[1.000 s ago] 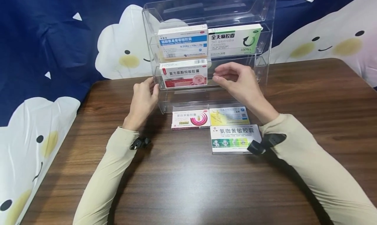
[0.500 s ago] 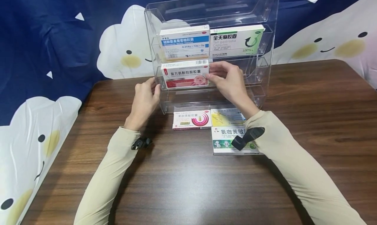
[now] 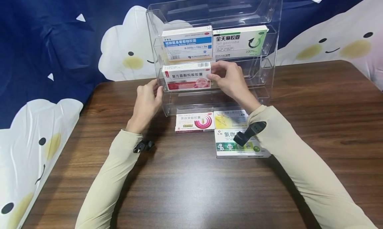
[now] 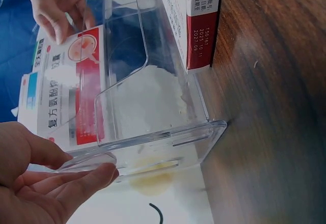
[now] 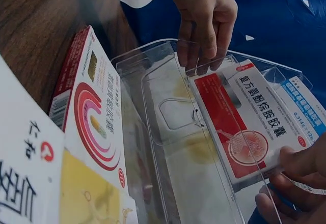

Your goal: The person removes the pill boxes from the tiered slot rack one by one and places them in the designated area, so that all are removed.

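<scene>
A clear acrylic display rack [image 3: 167, 99] stands on the table, with medicine boxes on its tiers. My left hand [image 3: 146, 99] grips the rack's left side edge, thumb on one face and fingers on the other in the left wrist view. On the middle tier, at its left end, a white and red medicine box [image 3: 185, 77] stands upright. My right hand [image 3: 230, 77] pinches that box's right end, the thumb [image 5: 293, 158] on its front corner and the other fingers partly hidden beside and behind it. Right of this hand, the same tier holds no box.
Above stand a blue-striped box [image 3: 187, 46] and a green and white box [image 3: 239, 42]. Lying before the rack are a white box with pink rings [image 3: 194, 121], a yellow and white box [image 3: 228, 119] and a white and green box [image 3: 224, 152], partly covered by my right wrist camera.
My right hand has moved left from beside the white and red box onto its right end. The box has shifted very slightly within the rack. My left hand keeps its grip on the rack.
</scene>
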Available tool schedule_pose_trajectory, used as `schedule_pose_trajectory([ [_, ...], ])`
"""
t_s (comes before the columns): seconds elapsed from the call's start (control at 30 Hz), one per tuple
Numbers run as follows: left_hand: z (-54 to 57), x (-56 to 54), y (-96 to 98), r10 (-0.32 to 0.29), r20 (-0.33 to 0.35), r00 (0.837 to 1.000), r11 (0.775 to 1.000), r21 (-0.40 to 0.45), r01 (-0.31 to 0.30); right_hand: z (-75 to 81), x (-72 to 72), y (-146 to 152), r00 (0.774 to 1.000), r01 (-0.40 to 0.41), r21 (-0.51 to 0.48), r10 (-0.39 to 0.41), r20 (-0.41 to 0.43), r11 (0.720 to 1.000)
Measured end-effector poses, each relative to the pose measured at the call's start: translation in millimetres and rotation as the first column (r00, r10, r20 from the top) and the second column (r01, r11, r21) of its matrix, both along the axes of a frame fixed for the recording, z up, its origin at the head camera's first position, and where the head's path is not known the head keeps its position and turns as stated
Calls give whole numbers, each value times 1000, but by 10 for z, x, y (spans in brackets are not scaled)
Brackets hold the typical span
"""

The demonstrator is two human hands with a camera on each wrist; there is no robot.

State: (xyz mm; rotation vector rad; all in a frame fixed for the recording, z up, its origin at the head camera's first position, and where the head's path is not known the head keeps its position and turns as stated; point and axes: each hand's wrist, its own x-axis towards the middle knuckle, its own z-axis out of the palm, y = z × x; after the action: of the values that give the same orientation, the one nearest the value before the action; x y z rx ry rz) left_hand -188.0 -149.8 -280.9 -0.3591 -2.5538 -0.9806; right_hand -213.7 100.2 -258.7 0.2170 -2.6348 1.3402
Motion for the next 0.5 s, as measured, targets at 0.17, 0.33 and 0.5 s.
schedule_pose_trajectory([
  [0.17,1,4,0,-2,-5,1000,1000,-4,2,5,-4,43,999,-34,-63,36,34,997],
  [0.33,-1,6,1,-1,-13,1000,1000,-14,1,-10,6,102,1000,-8,-141,6,-15,990],
  [0.5,-12,-1,-6,-4,-21,1000,1000,-13,4,15,31,131,992,32,-202,-56,-114,979],
])
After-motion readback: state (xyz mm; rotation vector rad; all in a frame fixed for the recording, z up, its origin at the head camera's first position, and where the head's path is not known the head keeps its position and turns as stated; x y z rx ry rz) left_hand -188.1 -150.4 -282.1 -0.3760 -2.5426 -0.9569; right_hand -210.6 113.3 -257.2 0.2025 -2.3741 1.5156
